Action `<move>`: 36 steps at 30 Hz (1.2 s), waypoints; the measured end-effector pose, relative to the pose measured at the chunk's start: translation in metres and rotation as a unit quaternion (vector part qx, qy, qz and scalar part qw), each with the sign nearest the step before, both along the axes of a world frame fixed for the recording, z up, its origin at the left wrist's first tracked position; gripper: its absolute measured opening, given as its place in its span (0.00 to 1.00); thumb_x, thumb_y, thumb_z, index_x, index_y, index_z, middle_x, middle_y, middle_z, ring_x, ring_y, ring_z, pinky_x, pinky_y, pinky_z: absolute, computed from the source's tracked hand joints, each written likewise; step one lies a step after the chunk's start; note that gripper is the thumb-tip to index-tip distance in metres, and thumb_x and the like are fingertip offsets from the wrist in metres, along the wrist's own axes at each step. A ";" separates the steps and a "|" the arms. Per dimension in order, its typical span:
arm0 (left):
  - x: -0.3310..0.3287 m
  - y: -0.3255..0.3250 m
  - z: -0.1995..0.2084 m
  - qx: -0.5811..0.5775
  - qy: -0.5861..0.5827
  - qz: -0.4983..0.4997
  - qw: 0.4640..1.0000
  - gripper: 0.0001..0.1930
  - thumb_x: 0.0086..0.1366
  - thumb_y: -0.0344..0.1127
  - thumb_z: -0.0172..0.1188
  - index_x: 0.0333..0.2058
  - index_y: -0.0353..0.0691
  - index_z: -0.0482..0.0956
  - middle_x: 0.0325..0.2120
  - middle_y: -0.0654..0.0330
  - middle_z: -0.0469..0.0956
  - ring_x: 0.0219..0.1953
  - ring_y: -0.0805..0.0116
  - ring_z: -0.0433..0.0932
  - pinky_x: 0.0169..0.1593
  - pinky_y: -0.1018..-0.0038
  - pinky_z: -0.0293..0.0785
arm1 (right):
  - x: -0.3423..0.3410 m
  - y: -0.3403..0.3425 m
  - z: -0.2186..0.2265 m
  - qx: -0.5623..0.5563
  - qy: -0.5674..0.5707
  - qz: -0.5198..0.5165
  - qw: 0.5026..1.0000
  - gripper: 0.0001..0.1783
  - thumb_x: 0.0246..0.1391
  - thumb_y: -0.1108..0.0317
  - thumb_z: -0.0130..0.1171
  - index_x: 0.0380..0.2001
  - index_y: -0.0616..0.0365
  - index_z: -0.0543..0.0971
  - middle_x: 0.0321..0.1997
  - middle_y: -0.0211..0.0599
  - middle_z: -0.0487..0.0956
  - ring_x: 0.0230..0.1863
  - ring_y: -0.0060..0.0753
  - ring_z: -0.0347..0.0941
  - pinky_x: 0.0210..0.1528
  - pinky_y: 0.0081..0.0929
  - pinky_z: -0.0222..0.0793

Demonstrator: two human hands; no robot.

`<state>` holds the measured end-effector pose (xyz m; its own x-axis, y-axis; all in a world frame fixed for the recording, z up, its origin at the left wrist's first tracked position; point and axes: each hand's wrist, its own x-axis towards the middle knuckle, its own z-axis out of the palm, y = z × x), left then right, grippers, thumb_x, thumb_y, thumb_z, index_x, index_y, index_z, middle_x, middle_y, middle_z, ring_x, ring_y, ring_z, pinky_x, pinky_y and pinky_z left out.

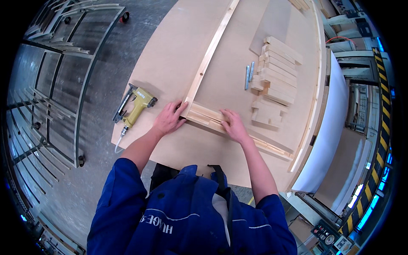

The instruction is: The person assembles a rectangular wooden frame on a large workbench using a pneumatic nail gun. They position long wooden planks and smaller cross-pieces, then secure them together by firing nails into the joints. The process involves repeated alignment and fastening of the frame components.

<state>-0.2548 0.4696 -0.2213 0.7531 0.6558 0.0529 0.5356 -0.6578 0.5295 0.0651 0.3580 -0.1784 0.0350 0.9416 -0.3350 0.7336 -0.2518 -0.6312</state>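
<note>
At the near corner of a pale wooden frame, my left hand [168, 118] grips the end of a long wooden strip [209, 58], thumb and fingers on either side of the joint. My right hand [234, 126] is closed over the near cross strip [263, 144], a little right of that corner. The cross strip looks like narrow lengths lying side by side; their undersides are hidden. To the left of my left hand, a yellow-green staple gun [137, 106] lies on its side with an air hose [120, 143] attached.
Inside the frame, on the brown board [170, 55], lie several short wooden blocks [278, 72] and two strips of staples [249, 75]. Another long strip [313, 106] bounds the frame's right. A metal rack [87, 80] stands left; a white sheet [329, 127] and a black-yellow striped bar [379, 140] are right.
</note>
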 end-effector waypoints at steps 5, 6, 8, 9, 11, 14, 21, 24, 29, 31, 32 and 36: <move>0.000 0.000 -0.001 0.016 0.019 -0.006 1.000 0.42 0.63 0.46 0.68 0.72 0.43 0.59 0.62 0.50 0.66 0.59 0.50 0.69 0.65 0.59 0.68 | -0.017 -0.007 0.011 0.016 -0.079 0.031 0.996 0.41 0.52 0.55 0.69 0.68 0.53 0.69 0.69 0.45 0.71 0.71 0.50 0.63 0.74 0.55 0.55; 0.000 0.000 -0.001 0.014 0.018 -0.005 1.000 0.42 0.63 0.46 0.67 0.72 0.43 0.59 0.63 0.49 0.66 0.59 0.49 0.69 0.65 0.59 0.69 | -0.023 -0.008 0.014 0.011 -0.124 0.046 0.991 0.44 0.51 0.52 0.70 0.69 0.53 0.67 0.69 0.44 0.70 0.71 0.49 0.63 0.74 0.58 0.53; 0.000 0.000 -0.003 0.010 0.018 -0.003 1.000 0.42 0.64 0.46 0.67 0.72 0.45 0.59 0.63 0.49 0.67 0.59 0.49 0.69 0.65 0.59 0.69 | -0.037 -0.008 0.016 0.014 -0.196 0.054 0.979 0.49 0.49 0.49 0.71 0.71 0.54 0.64 0.70 0.45 0.69 0.73 0.49 0.61 0.76 0.59 0.49; -0.001 -0.001 -0.004 0.012 0.015 -0.002 1.000 0.41 0.63 0.46 0.67 0.72 0.45 0.60 0.63 0.49 0.67 0.58 0.49 0.70 0.64 0.59 0.69 | -0.043 -0.007 0.016 0.014 -0.231 0.058 0.971 0.52 0.49 0.47 0.71 0.72 0.55 0.62 0.70 0.46 0.69 0.73 0.49 0.61 0.77 0.59 0.47; -0.002 -0.001 -0.006 0.017 0.011 -0.001 1.000 0.40 0.63 0.46 0.67 0.72 0.47 0.62 0.63 0.49 0.69 0.57 0.49 0.71 0.64 0.59 0.70 | -0.055 -0.003 0.013 0.043 -0.215 0.052 0.974 0.53 0.46 0.48 0.72 0.72 0.56 0.62 0.69 0.45 0.69 0.72 0.49 0.61 0.76 0.57 0.48; -0.003 -0.002 -0.010 0.017 0.003 0.005 1.000 0.39 0.62 0.45 0.69 0.71 0.49 0.64 0.62 0.49 0.70 0.55 0.49 0.72 0.62 0.58 0.71 | -0.063 0.003 0.008 0.062 -0.180 0.039 0.981 0.52 0.44 0.50 0.74 0.71 0.56 0.64 0.69 0.43 0.70 0.72 0.46 0.62 0.75 0.56 0.49; -0.003 0.001 -0.005 0.033 -0.011 0.000 0.999 0.39 0.60 0.47 0.70 0.69 0.50 0.68 0.59 0.50 0.72 0.55 0.49 0.73 0.61 0.58 0.72 | -0.061 0.007 0.013 0.055 -0.161 0.041 0.985 0.51 0.44 0.52 0.73 0.70 0.58 0.65 0.68 0.46 0.70 0.71 0.48 0.63 0.74 0.53 0.51; -0.002 0.002 0.000 0.026 -0.007 -0.003 1.000 0.39 0.60 0.48 0.71 0.68 0.48 0.67 0.58 0.50 0.72 0.56 0.49 0.72 0.61 0.58 0.72 | -0.064 0.009 0.015 0.033 -0.163 0.040 0.985 0.52 0.45 0.51 0.74 0.70 0.58 0.63 0.69 0.46 0.69 0.71 0.49 0.62 0.74 0.53 0.50; -0.001 0.001 0.003 0.011 -0.022 0.001 1.000 0.39 0.61 0.47 0.70 0.69 0.46 0.66 0.59 0.49 0.71 0.57 0.48 0.71 0.62 0.58 0.72 | -0.054 -0.003 0.017 0.043 -0.178 0.059 0.981 0.54 0.45 0.51 0.75 0.72 0.56 0.61 0.73 0.46 0.64 0.76 0.49 0.56 0.78 0.55 0.47; 0.000 0.001 0.002 -0.017 0.011 0.003 1.000 0.39 0.61 0.45 0.70 0.69 0.46 0.66 0.58 0.48 0.71 0.57 0.48 0.71 0.62 0.58 0.72 | -0.037 -0.021 0.020 0.051 -0.195 0.062 0.977 0.54 0.44 0.52 0.75 0.72 0.53 0.62 0.73 0.46 0.64 0.77 0.50 0.54 0.78 0.55 0.46; 0.000 0.001 0.001 -0.016 0.009 0.002 1.000 0.39 0.61 0.44 0.69 0.69 0.45 0.65 0.58 0.48 0.71 0.57 0.47 0.71 0.62 0.58 0.72 | -0.026 -0.032 0.022 0.018 -0.200 0.036 0.979 0.54 0.43 0.54 0.76 0.72 0.52 0.62 0.73 0.47 0.65 0.76 0.50 0.57 0.77 0.53 0.50; -0.003 -0.002 0.002 0.018 -0.017 0.005 1.000 0.39 0.61 0.44 0.69 0.69 0.45 0.65 0.58 0.48 0.71 0.56 0.47 0.71 0.62 0.57 0.72 | 0.028 -0.077 0.029 -0.085 -0.093 -0.114 0.986 0.46 0.42 0.66 0.75 0.67 0.49 0.69 0.67 0.47 0.72 0.65 0.54 0.71 0.68 0.47 0.67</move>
<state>-0.2577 0.4676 -0.2192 0.7442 0.6600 0.1026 0.5235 -0.6718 0.5241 0.0928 0.2814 -0.1498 0.3144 0.8331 -0.4550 0.7444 -0.5138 -0.4265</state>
